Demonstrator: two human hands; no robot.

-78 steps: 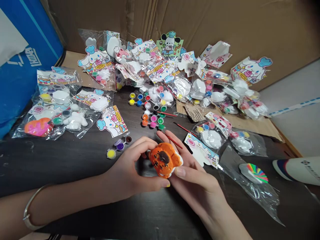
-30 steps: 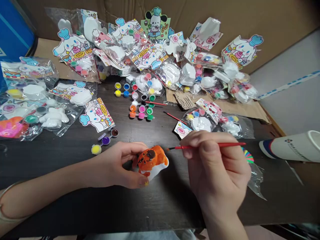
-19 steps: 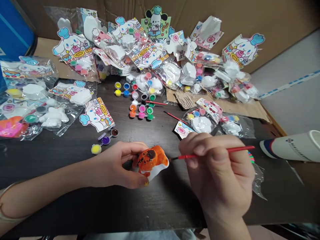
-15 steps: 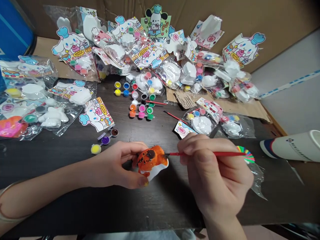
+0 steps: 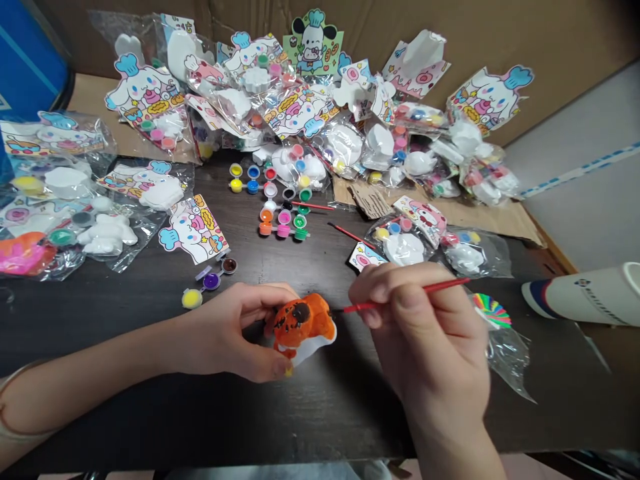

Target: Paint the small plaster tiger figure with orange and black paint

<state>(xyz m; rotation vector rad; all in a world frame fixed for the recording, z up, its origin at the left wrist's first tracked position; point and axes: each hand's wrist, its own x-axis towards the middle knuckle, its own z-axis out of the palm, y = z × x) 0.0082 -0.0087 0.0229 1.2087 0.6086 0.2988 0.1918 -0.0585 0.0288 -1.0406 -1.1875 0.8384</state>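
Orange side up, now grasps figure (image 5: 307, 323) with left hand (image 5: 245, 330) alone, so pinches brush (image 5: 361, 307) in freed right hand (image 5: 425, 327), bristles (image 5: 337, 311) at figure's edge.

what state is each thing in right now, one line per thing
Figurine, mostly orange with dark marks, white along its lower side, held by the left hand
Brush, held in the right hand
Spare brush, lying unheld
Purple paint pot, open
Bagged white piece, unpainted
Paper cup, upright or lying, can't tell
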